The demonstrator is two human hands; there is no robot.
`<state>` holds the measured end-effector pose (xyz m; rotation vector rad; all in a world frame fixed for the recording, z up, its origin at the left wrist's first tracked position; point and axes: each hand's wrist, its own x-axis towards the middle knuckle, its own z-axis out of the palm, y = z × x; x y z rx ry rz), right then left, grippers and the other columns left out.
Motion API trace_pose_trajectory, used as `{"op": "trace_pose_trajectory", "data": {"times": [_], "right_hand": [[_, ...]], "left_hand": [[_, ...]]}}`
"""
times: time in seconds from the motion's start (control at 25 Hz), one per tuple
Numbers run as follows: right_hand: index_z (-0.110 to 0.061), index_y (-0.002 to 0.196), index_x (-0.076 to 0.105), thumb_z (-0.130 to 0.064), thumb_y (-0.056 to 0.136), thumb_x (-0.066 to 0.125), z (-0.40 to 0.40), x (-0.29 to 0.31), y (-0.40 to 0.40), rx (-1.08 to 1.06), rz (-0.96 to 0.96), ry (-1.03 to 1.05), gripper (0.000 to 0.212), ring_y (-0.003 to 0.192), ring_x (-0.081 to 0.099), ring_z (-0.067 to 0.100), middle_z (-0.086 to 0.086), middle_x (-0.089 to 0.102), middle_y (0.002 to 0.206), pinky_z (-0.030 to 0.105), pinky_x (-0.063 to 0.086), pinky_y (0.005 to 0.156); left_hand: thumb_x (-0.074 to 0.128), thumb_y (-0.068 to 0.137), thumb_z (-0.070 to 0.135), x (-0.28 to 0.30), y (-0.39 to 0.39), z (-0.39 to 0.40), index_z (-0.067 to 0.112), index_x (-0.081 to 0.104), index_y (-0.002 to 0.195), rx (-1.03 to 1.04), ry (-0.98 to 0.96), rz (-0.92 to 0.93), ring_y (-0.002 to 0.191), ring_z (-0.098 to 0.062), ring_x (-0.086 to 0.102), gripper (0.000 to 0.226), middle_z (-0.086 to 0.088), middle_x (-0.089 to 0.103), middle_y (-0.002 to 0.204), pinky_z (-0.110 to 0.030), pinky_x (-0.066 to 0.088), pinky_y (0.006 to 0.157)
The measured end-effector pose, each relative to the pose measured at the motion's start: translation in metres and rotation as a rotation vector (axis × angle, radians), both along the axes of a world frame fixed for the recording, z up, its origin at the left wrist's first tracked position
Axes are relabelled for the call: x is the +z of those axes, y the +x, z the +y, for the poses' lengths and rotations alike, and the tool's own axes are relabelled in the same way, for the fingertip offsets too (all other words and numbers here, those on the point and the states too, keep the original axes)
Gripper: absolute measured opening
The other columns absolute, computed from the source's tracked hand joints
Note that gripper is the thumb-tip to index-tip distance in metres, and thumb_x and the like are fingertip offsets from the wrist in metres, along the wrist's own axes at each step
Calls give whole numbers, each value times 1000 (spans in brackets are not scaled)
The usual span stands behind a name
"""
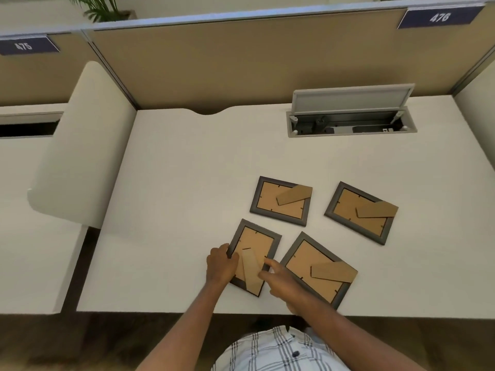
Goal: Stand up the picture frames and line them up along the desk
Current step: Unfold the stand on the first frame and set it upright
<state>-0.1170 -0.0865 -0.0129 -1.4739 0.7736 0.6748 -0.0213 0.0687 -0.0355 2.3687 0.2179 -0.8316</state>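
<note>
Several dark picture frames lie face down on the white desk (187, 183), brown backs and cardboard stands showing. The near-left frame (257, 242) is between my hands. My left hand (221, 263) grips its left edge with curled fingers. My right hand (278, 277) reaches in from the right with straight fingers touching the frame's cardboard stand (250, 274) and right edge. A larger frame (318, 269) lies just right of it, partly under my right wrist. Two more frames lie farther back, one in the middle (281, 200) and one to the right (360, 212).
An open cable hatch (351, 121) with a raised grey lid sits at the desk's back right. A tan partition wall (241, 70) closes the back. A rounded white divider panel (80, 145) stands at the left edge. The desk's front edge runs just below the near frames.
</note>
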Motion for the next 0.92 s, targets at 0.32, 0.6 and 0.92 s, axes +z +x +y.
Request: {"op": "trace_pose_trajectory", "data": {"times": [0.32, 0.6, 0.92], "right_hand": [[-12, 157, 29, -32, 94, 63, 15, -17, -3, 75, -35, -181, 75, 145, 26, 18, -1, 10, 163, 29, 35, 111], [-10, 146, 41, -28, 89, 71, 31, -12, 5, 143, -26, -331, 67, 142, 30, 24, 5, 12, 161, 32, 38, 113], [-25, 115, 46, -32, 84, 76, 9, 4, 27, -115, -29, -124, 44, 112, 49, 18, 2, 46, 126, 21, 47, 66]], "left_hand": [[63, 95, 22, -10, 17, 7, 16, 43, 71, 228, -180, 221, 70, -18, 44, 32, -5, 45, 75, -32, 35, 69], [60, 102, 20, -2, 17, 3, 11, 52, 102, 370, -343, 241, 86, -19, 59, 12, -9, 58, 98, -25, 53, 65], [61, 101, 29, 12, 6, 7, 15, 62, 125, 414, -525, 186, 109, -25, 63, 27, -6, 69, 116, -42, 57, 91]]}}
